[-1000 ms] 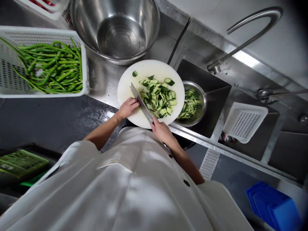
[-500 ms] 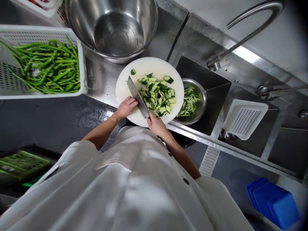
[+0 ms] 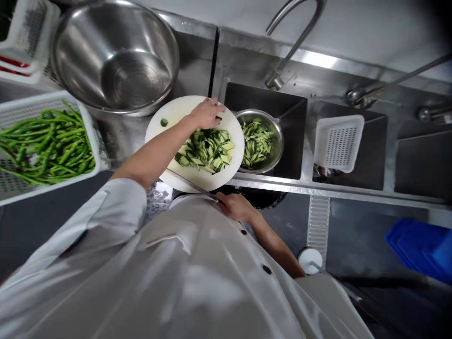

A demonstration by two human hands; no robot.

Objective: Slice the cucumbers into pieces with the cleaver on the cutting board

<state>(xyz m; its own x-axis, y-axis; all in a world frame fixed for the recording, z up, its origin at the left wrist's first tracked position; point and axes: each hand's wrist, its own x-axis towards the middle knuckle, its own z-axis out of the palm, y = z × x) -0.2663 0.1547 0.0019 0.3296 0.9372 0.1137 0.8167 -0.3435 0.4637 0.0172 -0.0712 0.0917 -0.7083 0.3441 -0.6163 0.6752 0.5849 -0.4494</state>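
My left hand (image 3: 207, 114) reaches over the far right part of the round white cutting board (image 3: 158, 141), its fingers closed around a dark green cucumber piece (image 3: 218, 118). Just below it on the board lies a heap of sliced cucumber (image 3: 208, 150). A small cucumber end (image 3: 164, 122) rests apart, toward the board's left edge. By the near edge, my right hand (image 3: 236, 207) is wrapped round the handle of a cleaver (image 3: 192, 184). The blade points left, seen nearly edge-on across the board's near rim.
Right of the board, a metal bowl (image 3: 279, 141) with cut cucumber stands in the sink (image 3: 294, 141). A large steel basin (image 3: 81, 52) sits behind. Green chilies (image 3: 45, 146) fill a white basket (image 3: 100, 146) at left. Another white basket (image 3: 323, 141) and a faucet (image 3: 275, 81) are to the right.
My left hand has left the cleaver blade and moved across the board to the cucumber piece. My right hand has drawn the cleaver back toward my body. The view has shifted right.
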